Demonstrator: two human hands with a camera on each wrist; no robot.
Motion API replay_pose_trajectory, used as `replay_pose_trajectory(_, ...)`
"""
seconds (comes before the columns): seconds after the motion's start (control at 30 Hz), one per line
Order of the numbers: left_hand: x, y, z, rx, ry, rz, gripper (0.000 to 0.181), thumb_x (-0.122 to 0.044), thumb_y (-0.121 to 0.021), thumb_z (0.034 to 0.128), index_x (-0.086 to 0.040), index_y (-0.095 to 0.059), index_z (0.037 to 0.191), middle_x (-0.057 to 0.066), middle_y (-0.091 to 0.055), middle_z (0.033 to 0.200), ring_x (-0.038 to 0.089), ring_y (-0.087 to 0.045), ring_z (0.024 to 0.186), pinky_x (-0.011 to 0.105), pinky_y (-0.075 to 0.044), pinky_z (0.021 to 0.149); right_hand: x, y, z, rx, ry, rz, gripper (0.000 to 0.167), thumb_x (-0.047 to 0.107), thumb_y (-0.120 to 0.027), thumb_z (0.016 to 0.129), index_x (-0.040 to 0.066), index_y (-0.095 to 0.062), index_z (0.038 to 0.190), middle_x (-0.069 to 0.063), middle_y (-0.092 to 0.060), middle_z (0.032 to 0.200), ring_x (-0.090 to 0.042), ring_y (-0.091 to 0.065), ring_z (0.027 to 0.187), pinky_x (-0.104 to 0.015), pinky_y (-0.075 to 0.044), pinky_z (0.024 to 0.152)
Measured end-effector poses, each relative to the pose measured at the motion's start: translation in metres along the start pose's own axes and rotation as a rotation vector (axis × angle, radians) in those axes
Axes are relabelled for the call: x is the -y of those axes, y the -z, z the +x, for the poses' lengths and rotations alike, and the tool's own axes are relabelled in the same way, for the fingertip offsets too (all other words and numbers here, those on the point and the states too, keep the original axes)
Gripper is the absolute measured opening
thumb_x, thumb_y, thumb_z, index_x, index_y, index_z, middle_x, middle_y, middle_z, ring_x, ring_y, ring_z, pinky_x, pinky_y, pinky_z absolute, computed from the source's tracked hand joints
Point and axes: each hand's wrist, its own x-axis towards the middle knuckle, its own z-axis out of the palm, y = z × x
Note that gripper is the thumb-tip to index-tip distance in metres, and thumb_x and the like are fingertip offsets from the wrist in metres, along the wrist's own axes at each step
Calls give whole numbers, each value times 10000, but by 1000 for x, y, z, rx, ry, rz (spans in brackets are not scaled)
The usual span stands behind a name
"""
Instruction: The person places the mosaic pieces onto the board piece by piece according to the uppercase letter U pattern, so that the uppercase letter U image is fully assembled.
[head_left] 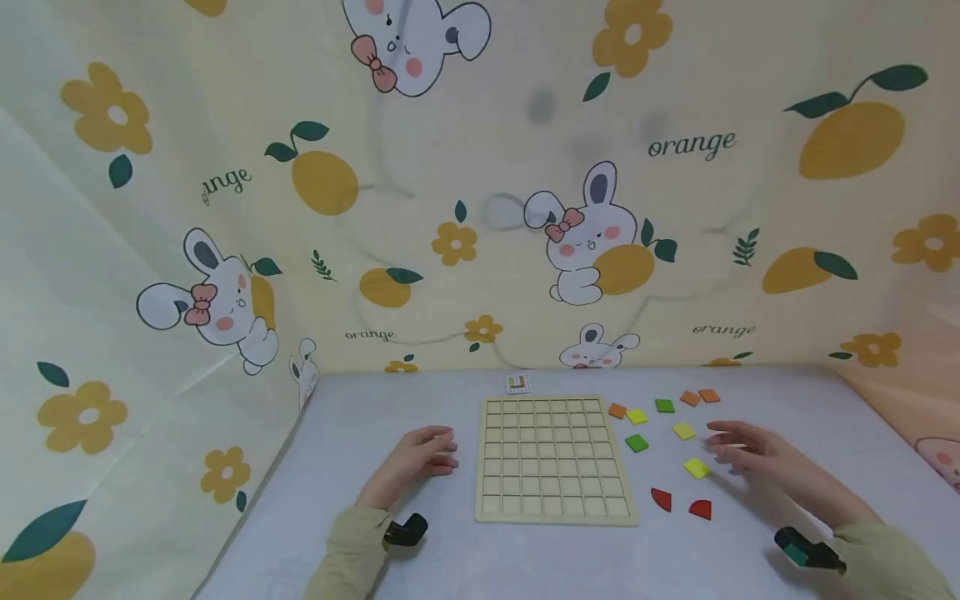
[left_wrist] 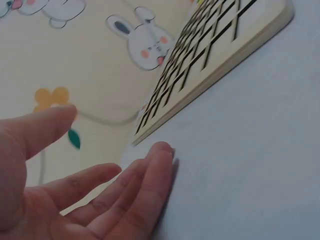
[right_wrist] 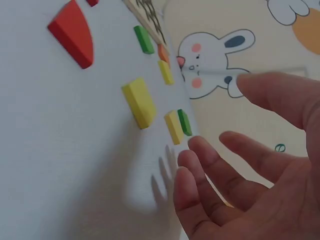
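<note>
A wooden grid board (head_left: 555, 458) with square cells lies on the white table. Left of it my left hand (head_left: 418, 457) rests on the table, fingers loosely bent and holding nothing. My right hand (head_left: 765, 462) hovers at the right, just beyond the scattered pieces, also holding nothing. Nearest to it are a yellow square tile (head_left: 697, 468) and another yellow tile (head_left: 683, 431). Two red quarter-round pieces, one a red piece (right_wrist: 75, 35), lie closer to the front. Green tiles, such as the green tile (head_left: 637, 442), and orange tiles, such as the orange tile (head_left: 708, 396), lie farther back.
Behind the board's far edge lies a small card (head_left: 518, 383) with a coloured pattern on a grid. A patterned cloth (head_left: 480, 208) with rabbits and oranges hangs at the back and sides of the table (head_left: 450, 558). Both wrists carry a black device (head_left: 406, 531).
</note>
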Motion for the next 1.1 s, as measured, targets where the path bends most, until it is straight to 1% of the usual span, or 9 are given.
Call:
replay_pose_trajectory(0.1,0,-10,2,0,3,4,541,-284,-582,970,79,-440,1346,185,-606,1122,246,-664,865,351,-573,780,-1,-3,1,18,19,1,616,287,-573,968,-48,-324,1421,-254,-531,1286,-321,-558,1068,-361,-536,784)
replay_pose_trajectory(0.3,3,-28,9,0,-7,20,520,-213,-661,920,78,-484,1314,153,-646,1056,224,-673,823,335,-580,746,-7,-8,3,50,27,-42,617,280,-627,935,-40,-379,1400,-216,-565,1250,-372,-523,1114,-486,-526,832)
replay_pose_trajectory(0.37,4,-32,12,-12,-9,35,517,-182,-692,895,73,-503,1303,130,-661,1009,206,-673,798,323,-582,724,-8,-10,4,56,67,-63,609,257,-644,925,-45,-392,1390,-215,-574,1233,-375,-533,1097,-454,-533,827)
replay_pose_trajectory(0.5,6,-38,15,-41,-12,73,515,-116,-735,845,57,-532,1286,100,-670,930,179,-659,755,307,-583,685,-11,-12,9,79,148,-86,599,183,-676,899,-49,-404,1380,-227,-572,1215,-360,-558,1049,-285,-536,784)
replay_pose_trajectory(0.6,5,-39,16,-43,-19,100,533,-80,-755,817,55,-539,1285,104,-668,901,182,-652,737,308,-582,673,-12,-15,12,96,162,-97,592,153,-697,877,-27,-432,1374,-227,-563,1225,-333,-559,1023,-205,-517,755)
replay_pose_trajectory(0.77,2,-42,16,-76,-15,165,558,-71,-794,771,31,-569,1271,87,-645,860,166,-632,699,291,-578,639,-12,-16,15,104,169,-110,539,79,-693,859,12,-487,1353,-214,-543,1271,-297,-528,1007,-209,-514,759)
replay_pose_trajectory(0.9,1,-45,18,-107,-44,212,549,-28,-800,749,37,-587,1250,76,-622,831,146,-621,660,280,-576,605,-13,-17,15,101,197,-145,485,47,-683,854,45,-539,1318,-189,-535,1301,-265,-513,998,-217,-510,761)
replay_pose_trajectory(1.03,1,-47,19,-119,-68,233,541,7,-800,732,43,-598,1233,78,-616,814,143,-618,631,279,-575,581,-14,-17,15,85,182,-178,425,63,-690,856,103,-597,1269,-146,-554,1263,-207,-501,916,-222,-494,705)
replay_pose_trajectory(1.1,2,-48,20,-120,-67,237,544,7,-804,727,38,-601,1231,76,-615,814,146,-619,626,277,-573,573,-13,-17,15,84,173,-186,404,65,-689,857,118,-613,1250,-129,-560,1232,-195,-491,868,-228,-481,667)
